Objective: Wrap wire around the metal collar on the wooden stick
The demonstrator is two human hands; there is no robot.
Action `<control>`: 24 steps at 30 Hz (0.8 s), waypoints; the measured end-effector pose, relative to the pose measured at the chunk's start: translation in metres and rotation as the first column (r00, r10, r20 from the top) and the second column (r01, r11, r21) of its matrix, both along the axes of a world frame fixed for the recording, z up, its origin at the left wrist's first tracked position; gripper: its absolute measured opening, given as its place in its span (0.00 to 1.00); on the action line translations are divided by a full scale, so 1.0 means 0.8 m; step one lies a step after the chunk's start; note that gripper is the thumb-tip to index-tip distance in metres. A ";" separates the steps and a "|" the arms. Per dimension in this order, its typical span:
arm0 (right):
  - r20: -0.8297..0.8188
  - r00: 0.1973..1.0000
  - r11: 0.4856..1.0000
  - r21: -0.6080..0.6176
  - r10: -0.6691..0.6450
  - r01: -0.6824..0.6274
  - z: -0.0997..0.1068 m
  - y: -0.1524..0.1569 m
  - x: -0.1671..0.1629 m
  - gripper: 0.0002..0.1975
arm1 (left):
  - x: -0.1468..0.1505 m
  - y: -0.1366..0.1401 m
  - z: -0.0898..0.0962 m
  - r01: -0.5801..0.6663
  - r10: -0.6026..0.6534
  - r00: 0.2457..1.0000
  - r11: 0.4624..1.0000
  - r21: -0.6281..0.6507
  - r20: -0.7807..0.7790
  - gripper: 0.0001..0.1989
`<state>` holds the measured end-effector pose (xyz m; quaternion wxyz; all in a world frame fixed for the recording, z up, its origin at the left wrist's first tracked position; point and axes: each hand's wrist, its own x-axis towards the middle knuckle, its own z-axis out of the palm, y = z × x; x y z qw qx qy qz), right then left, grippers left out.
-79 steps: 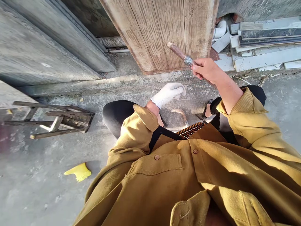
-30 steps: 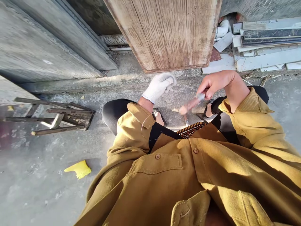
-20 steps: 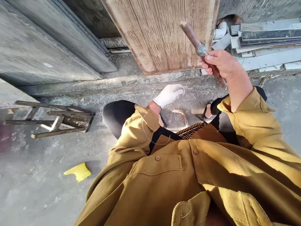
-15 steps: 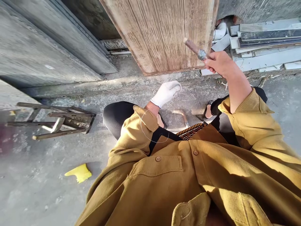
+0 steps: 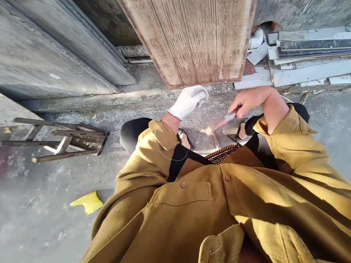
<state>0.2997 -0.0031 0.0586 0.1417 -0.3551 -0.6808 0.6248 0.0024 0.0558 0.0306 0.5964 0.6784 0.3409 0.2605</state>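
Observation:
My right hand point(image 5: 245, 101), bare, is wrapped round a brown wooden stick point(image 5: 221, 123) with silvery wire wound about it near my fingers. The stick slants down to the left and is slightly blurred; its pale end lies over a second, bent brown stick point(image 5: 215, 140) on the ground, and I cannot tell whether they touch. To the left, my left hand point(image 5: 190, 100) wears a white knitted glove. Its fingers are curled inward, and what they hold, if anything, is hidden. A thin white thread point(image 5: 155, 138) loops down beside my left sleeve.
A weathered wooden panel point(image 5: 197, 44) stands ahead, with stacked white boards point(image 5: 304, 71) to its right. On the left are a wooden stool point(image 5: 79, 137) lying on its side and a yellow scrap point(image 5: 89, 202). Part of a woven seat point(image 5: 222, 153) shows beneath me.
My right hand has come down and left, swinging the wire-wound stick from pointing up at the panel to pointing down over the bent stick. My gloved left hand has shifted slightly left and up.

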 end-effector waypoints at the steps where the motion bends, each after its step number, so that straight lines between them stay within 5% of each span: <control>1: -0.034 0.993 0.993 -0.016 0.113 -0.114 0.010 0.000 0.001 0.17 | 0.003 0.002 -0.001 -0.003 0.003 1.000 1.000 0.000 -0.002 0.09; 4: -0.257 0.942 0.963 0.107 -0.213 0.247 0.027 0.012 0.002 0.19 | 0.016 -0.001 0.005 0.032 -0.033 0.999 0.999 -0.012 -0.014 0.09; 7: -0.176 0.795 0.767 0.209 -0.581 0.607 0.030 0.031 0.002 0.21 | 0.027 -0.009 0.018 0.103 -0.105 0.993 0.994 -0.030 -0.059 0.06; 10: 0.051 0.634 0.611 0.335 -0.772 0.717 0.028 0.042 0.006 0.25 | 0.029 -0.012 0.027 0.162 -0.164 0.984 0.986 -0.039 -0.069 0.06; 12: 0.223 0.538 0.571 0.486 -0.813 0.661 0.024 0.045 0.010 0.25 | 0.026 -0.012 0.025 0.194 -0.196 0.979 0.980 -0.047 -0.054 0.06; 14: 0.448 0.454 0.636 0.588 -0.771 0.499 0.017 0.043 0.010 0.25 | 0.022 -0.010 0.020 0.229 -0.233 0.972 0.970 -0.076 -0.039 0.06; 16: 0.638 0.401 0.753 0.548 -0.658 0.365 0.006 0.039 0.005 0.25 | 0.017 -0.008 0.013 0.251 -0.255 0.967 0.962 -0.109 -0.021 0.05; 19: 0.789 0.576 0.974 0.129 -0.214 0.185 -0.006 0.029 -0.011 0.15 | 0.012 0.002 0.004 0.196 -0.197 0.980 0.974 -0.116 0.007 0.05; 20: 0.742 0.669 0.995 -0.097 0.047 0.037 -0.007 0.026 -0.015 0.10 | 0.010 0.007 0.002 0.158 -0.158 0.987 0.981 -0.109 0.010 0.05; 22: 0.505 0.793 0.930 -0.306 0.340 -0.204 -0.002 0.022 -0.018 0.06 | 0.007 0.018 -0.002 0.079 -0.079 0.997 0.993 -0.092 0.003 0.05; 24: 0.291 0.896 0.929 -0.264 0.334 -0.261 0.009 0.022 -0.012 0.13 | 0.003 0.030 -0.007 0.013 -0.014 1.000 0.997 -0.078 -0.017 0.05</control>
